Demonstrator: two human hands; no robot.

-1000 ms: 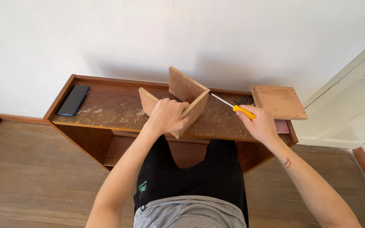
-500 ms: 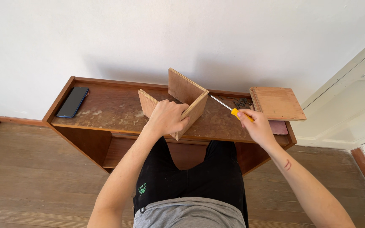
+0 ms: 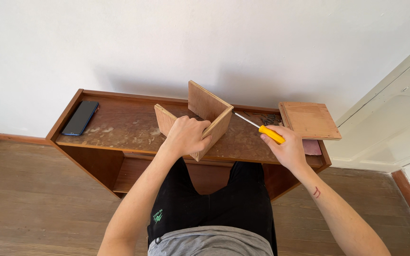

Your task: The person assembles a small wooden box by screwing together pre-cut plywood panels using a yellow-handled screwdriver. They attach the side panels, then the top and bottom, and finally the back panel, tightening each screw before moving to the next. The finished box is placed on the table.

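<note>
While the left hand is clamped over the top edge of a three-sided plywood box frame, the frame is kept standing near the middle of a low brown wooden shelf unit, with its open side towards eleven o'clock. At three o'clock from the frame, a yellow-handled screwdriver is gripped in the closed right hand, and its metal tip is laid against the frame's right panel. A square plywood panel is seen at the shelf's right end, at two o'clock from the right hand, resting on a pink cloth. A dark smartphone lies flat at the left end, at nine o'clock from the frame, well apart from it
</note>
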